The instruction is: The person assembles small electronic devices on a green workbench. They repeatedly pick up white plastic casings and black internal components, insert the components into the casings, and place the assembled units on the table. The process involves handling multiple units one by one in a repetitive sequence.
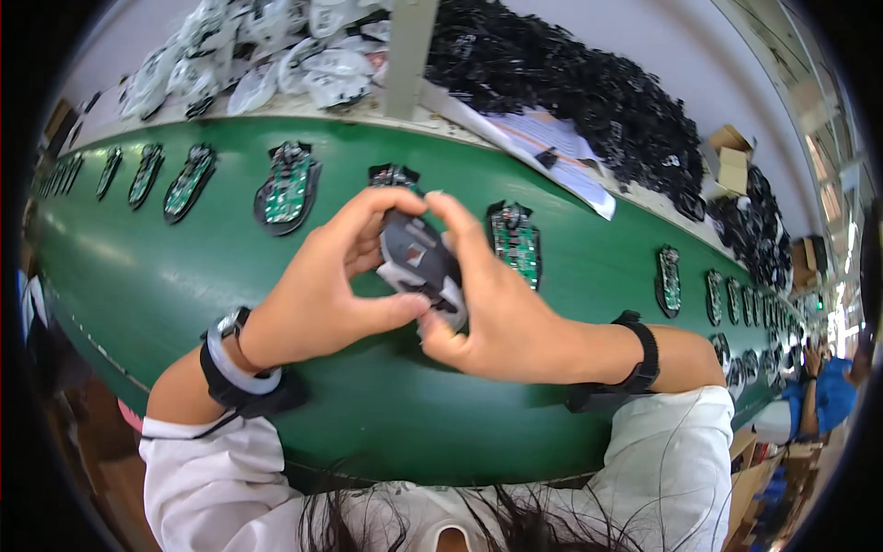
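Note:
Over the middle of the green work surface, a dark grey and black computer mouse is held tilted between both hands. My left hand grips its left side, index finger at the upper end and thumb at the lower end. From the other side my right hand closes round it, fingers along the right edge and thumb low down. Just beyond the hands lies an open mouse base with a green circuit board, partly hidden by my fingers. Another open mouse base lies right of my right hand.
Several more open mouse bases with circuit boards lie in a row to left and right. On the shelf behind are white plastic bags, a post, papers and a black parts heap. Someone in blue is far right.

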`<action>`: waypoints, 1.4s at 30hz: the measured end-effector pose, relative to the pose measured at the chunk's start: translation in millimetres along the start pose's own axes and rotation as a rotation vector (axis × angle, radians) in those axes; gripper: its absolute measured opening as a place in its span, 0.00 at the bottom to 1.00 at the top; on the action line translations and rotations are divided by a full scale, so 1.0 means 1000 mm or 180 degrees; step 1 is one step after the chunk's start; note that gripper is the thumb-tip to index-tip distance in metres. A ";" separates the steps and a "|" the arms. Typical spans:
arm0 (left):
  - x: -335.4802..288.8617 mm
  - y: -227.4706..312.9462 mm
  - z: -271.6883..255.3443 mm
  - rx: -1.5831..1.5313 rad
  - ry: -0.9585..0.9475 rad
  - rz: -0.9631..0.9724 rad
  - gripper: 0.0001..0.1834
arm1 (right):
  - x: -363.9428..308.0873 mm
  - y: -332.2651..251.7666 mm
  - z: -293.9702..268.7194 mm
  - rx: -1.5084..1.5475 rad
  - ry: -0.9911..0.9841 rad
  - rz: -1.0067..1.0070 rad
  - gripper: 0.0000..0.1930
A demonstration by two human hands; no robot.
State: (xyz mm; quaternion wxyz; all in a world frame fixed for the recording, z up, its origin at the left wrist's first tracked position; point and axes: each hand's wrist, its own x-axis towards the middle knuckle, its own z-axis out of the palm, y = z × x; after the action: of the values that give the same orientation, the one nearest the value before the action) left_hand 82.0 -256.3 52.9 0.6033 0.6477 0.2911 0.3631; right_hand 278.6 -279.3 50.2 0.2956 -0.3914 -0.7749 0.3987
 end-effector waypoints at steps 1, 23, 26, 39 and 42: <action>-0.001 -0.001 0.003 0.0006 -0.0063 -0.0007 0.36 | -0.005 -0.003 -0.002 0.0044 -0.0117 0.0241 0.46; -0.015 0.020 0.034 0.2411 -0.1311 0.0601 0.25 | -0.030 0.186 -0.212 -0.2827 0.1598 0.1570 0.11; 0.035 0.029 -0.026 0.3016 0.0092 0.1209 0.18 | -0.036 0.194 -0.209 -0.2772 0.1536 0.1497 0.13; 0.089 -0.004 -0.155 0.4641 0.1282 0.0693 0.13 | -0.042 0.094 -0.166 -0.2044 0.1927 0.0587 0.09; 0.058 0.037 -0.122 0.4069 0.1317 0.0769 0.11 | -0.042 0.067 -0.160 -0.1347 0.1723 0.0969 0.06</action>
State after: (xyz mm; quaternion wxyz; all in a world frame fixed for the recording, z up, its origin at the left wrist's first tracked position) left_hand 12.1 -143.6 98.0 -0.0107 0.8219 0.4834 0.3009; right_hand 449.0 -227.8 68.3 0.3396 -0.6458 -0.6669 0.1511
